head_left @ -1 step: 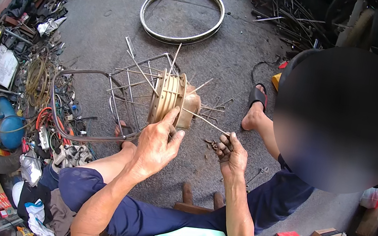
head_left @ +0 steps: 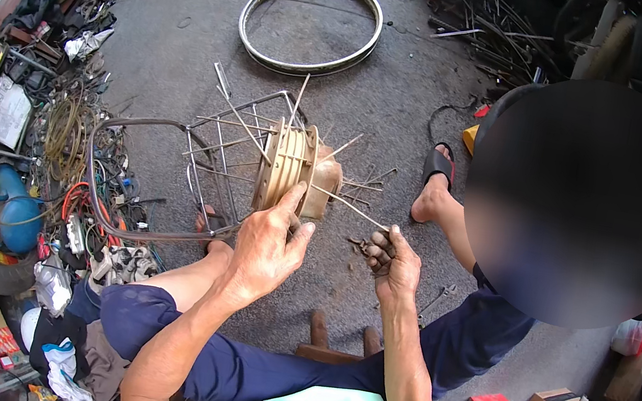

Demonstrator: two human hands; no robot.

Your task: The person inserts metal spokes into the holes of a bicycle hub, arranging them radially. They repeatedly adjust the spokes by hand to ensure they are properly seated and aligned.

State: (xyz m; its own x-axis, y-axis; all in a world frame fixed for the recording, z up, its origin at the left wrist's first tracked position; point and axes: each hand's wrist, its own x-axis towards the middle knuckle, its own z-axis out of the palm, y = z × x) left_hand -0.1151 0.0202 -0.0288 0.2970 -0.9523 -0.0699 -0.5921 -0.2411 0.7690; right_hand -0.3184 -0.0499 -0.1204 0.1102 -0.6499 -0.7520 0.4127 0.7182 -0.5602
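A dusty tan wheel hub (head_left: 288, 163) with several spokes poking out of it rests on a metal frame (head_left: 219, 142) in front of me. My left hand (head_left: 267, 251) lies against the hub's near right side. Its index finger is stretched onto the flange and its thumb stands apart; the other fingers are partly hidden. Between the thumb and fingers of my right hand (head_left: 396, 267) is the outer end of a thin spoke (head_left: 349, 206). That spoke runs left to the flange, close to my left index fingertip.
A bare wheel rim (head_left: 303, 71) lies on the floor beyond the hub. Cables and parts (head_left: 69, 123) are heaped along the left, near a blue machine (head_left: 15, 211). Metal rods (head_left: 493, 39) pile up at the far right. A wrench (head_left: 437, 299) lies beside my right forearm.
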